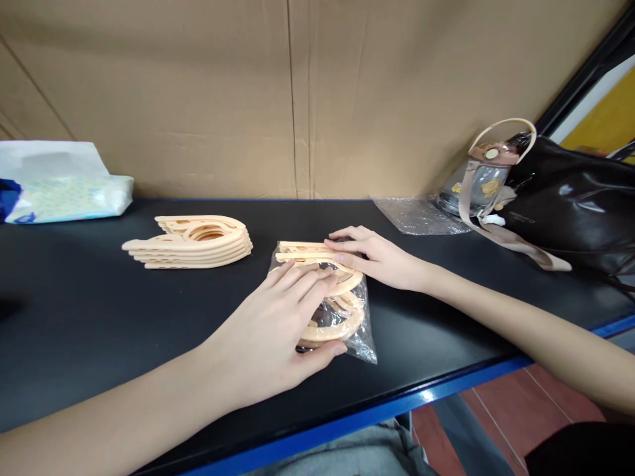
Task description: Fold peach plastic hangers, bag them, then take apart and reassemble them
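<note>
A clear plastic bag [366, 340] lies on the black table, with several cream plastic pieces [350, 322] with curved ends in and on it. My left hand [290, 317] rests over the left part of the pieces, fingers stretched out, the thumb near the bag's lower part. At the upper right edge of the pieces, my right hand [374, 258] touches them with its fingers extended. A neat stack of similar cream pieces [213, 246] sits on the table to the left, untouched.
A tissue pack [69, 192] is at the far left. On the right are a flat clear bag [419, 217], a strapped bottle [483, 178] and a black leather bag [570, 198]. Cardboard [223, 99] stands behind the black table [99, 291], whose front edge is blue.
</note>
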`<state>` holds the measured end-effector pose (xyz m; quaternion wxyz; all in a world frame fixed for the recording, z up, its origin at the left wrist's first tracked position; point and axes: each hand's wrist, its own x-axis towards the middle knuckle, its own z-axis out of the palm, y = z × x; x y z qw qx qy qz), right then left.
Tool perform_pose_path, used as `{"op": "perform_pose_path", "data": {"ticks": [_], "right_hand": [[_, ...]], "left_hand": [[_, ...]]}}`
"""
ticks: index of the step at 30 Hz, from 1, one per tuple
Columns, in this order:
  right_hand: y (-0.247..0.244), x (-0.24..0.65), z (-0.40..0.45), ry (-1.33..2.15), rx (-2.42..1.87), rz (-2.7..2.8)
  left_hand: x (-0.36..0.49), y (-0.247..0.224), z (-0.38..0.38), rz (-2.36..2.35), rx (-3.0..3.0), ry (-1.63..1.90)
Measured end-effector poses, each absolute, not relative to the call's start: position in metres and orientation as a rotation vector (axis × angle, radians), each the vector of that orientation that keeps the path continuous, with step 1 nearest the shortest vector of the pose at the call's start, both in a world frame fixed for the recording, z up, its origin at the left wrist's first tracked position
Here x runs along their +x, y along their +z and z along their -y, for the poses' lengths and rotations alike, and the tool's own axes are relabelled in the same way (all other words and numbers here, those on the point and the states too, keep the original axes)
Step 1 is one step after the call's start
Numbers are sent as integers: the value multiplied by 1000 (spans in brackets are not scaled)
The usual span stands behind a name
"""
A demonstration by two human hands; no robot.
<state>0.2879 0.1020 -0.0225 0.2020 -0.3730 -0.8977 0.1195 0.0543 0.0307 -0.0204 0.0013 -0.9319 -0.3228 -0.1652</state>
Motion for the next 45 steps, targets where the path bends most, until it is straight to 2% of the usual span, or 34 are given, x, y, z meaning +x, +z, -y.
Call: {"op": "perform_pose_path", "data": {"ticks": [4,28,35,39,45], "right_hand": [[-19,285,-100,202,-978,2564],[-16,288,-97,156,-905,2633],[-16,304,-115,276,-1065,2606],[-10,324,-123,151,-1276,2469],[-5,349,-134,27,-1489,2420]], "left_hand": [[54,-21,-31,998,-2921,-513],[53,-19,-37,1006,-2979,-534],[59,0,-74,1206,-2898,-249],[67,14,-121,1413,-2847,-37],[79,27,-174,1395,-2906,96]]}}
